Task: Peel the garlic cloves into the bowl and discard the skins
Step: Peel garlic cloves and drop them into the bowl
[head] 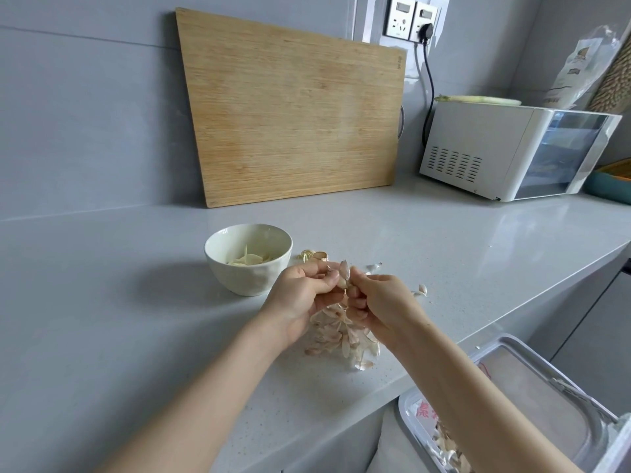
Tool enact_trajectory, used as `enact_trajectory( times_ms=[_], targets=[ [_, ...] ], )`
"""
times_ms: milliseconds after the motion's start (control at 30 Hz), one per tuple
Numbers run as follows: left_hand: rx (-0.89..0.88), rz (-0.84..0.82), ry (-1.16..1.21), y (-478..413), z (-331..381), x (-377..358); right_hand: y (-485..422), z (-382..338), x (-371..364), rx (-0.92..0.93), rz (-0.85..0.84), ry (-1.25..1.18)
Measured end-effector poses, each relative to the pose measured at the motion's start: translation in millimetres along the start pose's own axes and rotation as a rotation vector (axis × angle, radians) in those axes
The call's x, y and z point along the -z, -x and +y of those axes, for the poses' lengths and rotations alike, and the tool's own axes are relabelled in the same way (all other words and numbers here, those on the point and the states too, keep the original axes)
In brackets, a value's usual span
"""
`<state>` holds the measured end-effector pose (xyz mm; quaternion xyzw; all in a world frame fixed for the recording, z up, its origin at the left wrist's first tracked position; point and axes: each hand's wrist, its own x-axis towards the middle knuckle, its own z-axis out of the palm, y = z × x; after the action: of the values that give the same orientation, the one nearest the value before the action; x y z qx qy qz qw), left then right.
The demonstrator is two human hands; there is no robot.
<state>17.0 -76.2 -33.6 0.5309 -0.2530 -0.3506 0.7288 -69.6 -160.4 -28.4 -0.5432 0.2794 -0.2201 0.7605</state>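
Pale, papery garlic clove stands nearly upright between both hands, its long axis vertical in view, pointed tip up toward the wall; the left hand pinches its left side with curled fingers, the right hand pinches its right side, each grip closed on it; it sits above the grey surface, just right of the white bowl holding peeled cloves; loose skins heap beneath the hands; an unpeeled clove lies near the right hand; a wooden board leans against the wall behind; a bin stands below the surface edge.
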Motion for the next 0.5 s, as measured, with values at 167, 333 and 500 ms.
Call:
enact_trajectory(
  times_ms=[167, 333, 500],
  targets=[
    [0.057, -0.04, -0.11, 2.8, 4.0, 1.0, 0.8, 0.6, 1.8, 0.176, 0.112, 0.423],
    [0.074, -0.106, -0.278, 6.1, 1.1, -0.4, -7.7, 3.2, 12.9, 0.492, 0.321, 0.889],
    [0.087, -0.074, -0.206, 5.1, 2.1, -0.4, -15.2, 2.1, 24.8, 0.505, 0.409, 0.928]
  ],
)
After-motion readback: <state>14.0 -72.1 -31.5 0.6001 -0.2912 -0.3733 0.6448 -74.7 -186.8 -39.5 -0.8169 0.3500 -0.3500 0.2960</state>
